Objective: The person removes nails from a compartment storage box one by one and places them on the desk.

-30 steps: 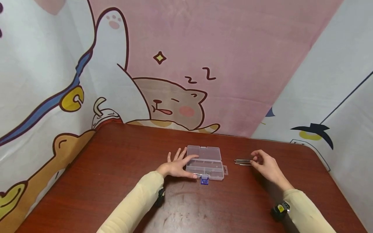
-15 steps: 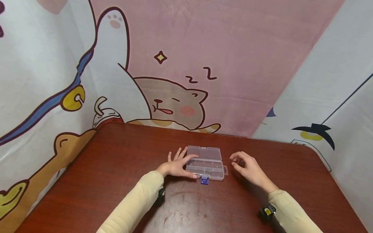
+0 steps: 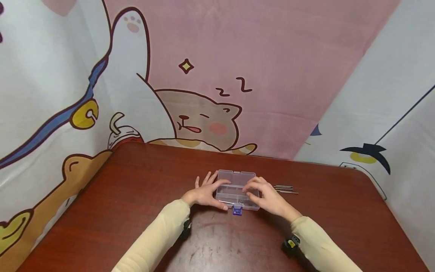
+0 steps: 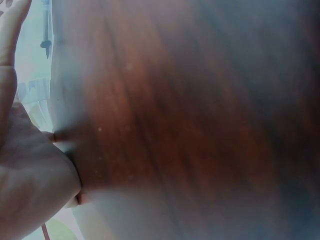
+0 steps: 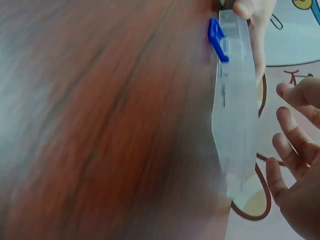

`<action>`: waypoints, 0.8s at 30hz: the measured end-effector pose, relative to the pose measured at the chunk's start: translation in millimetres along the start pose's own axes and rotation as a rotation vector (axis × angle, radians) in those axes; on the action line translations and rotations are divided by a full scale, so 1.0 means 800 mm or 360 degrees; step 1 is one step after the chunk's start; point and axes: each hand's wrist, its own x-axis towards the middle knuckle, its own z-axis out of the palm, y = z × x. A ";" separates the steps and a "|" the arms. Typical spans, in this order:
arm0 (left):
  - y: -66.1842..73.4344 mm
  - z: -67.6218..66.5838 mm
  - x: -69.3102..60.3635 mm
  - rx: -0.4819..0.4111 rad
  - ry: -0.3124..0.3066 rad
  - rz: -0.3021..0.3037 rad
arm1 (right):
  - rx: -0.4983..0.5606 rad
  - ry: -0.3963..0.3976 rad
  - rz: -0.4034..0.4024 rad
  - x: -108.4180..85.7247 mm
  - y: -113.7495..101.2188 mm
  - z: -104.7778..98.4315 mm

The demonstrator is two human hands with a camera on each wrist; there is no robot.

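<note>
A clear plastic compartment box (image 3: pixel 234 190) lies on the table with its lid (image 3: pixel 238 177) raised at the back and its blue latch (image 3: pixel 237 210) at the front. My left hand (image 3: pixel 204 193) holds the box's left end between thumb and index finger, the other fingers spread behind. Over the right half of the box hovers my right hand (image 3: pixel 268 194), fingers loosely bent and apart; in the right wrist view nothing shows between them. Thin metal pieces (image 3: pixel 242 201) lie in the front compartments. Several thin metal rods (image 3: pixel 285 189) lie on the table to the right.
The reddish-brown wooden table (image 3: pixel 142 181) reaches back to a cartoon-printed cloth (image 3: pixel 289 75) that hangs behind and at the sides. Its front surface is shiny and scuffed.
My right hand has moved left, from the metal rods to above the box, uncovering the rods. The left hand stays at the box's left end.
</note>
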 end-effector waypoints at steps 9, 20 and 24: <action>0.000 0.001 0.000 -0.0017 0.0027 0.0008 | -0.0024 -0.0134 -0.0075 0.014 -0.009 0.020; -0.002 0.001 0.001 -0.0001 0.0018 0.0029 | -0.0045 -0.0244 0.0133 0.029 -0.021 0.043; -0.003 0.002 0.001 0.0012 0.0022 0.0021 | -0.0059 -0.0226 0.0199 0.037 -0.024 0.048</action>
